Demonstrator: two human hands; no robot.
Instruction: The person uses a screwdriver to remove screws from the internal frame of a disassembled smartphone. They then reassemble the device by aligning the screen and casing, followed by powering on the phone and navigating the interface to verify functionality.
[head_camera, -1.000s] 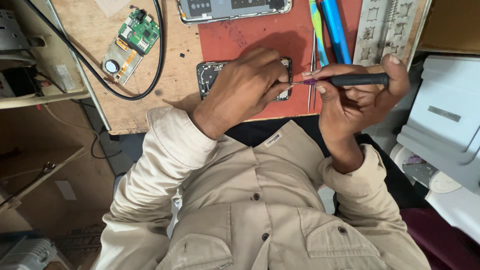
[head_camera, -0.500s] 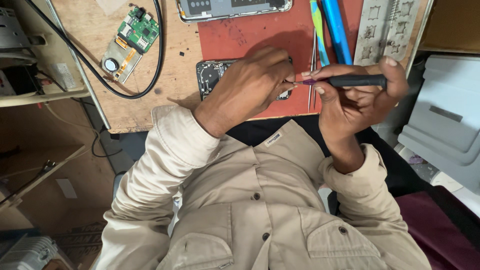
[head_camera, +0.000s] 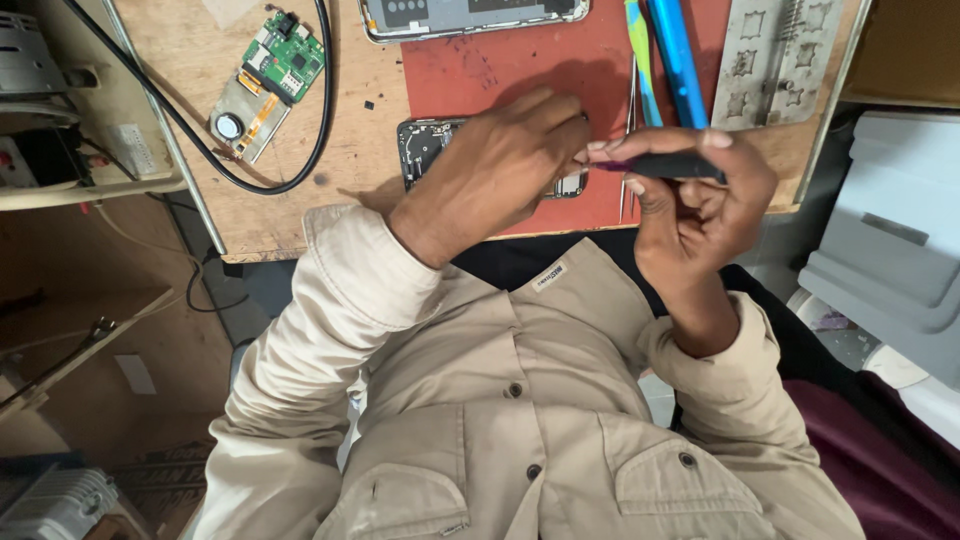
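Observation:
An opened phone, back cover off and insides showing, lies on a red work mat at the wooden bench's near edge. My left hand lies across the phone, pressing it down and hiding most of it. My right hand is closed on a dark-handled screwdriver held level. Its purple tip end points left and meets my left fingertips at the phone's right end. Whether the tip touches the phone is hidden.
A second phone body lies at the mat's far edge. A green circuit board and a black cable are on the bench to the left. Tweezers, a blue tool and a metal stencil plate lie to the right. A grey case stands off the bench's right side.
Both hands stay on the phone and the screwdriver. My right hand has tilted the screwdriver a little and my left fingers have shifted slightly.

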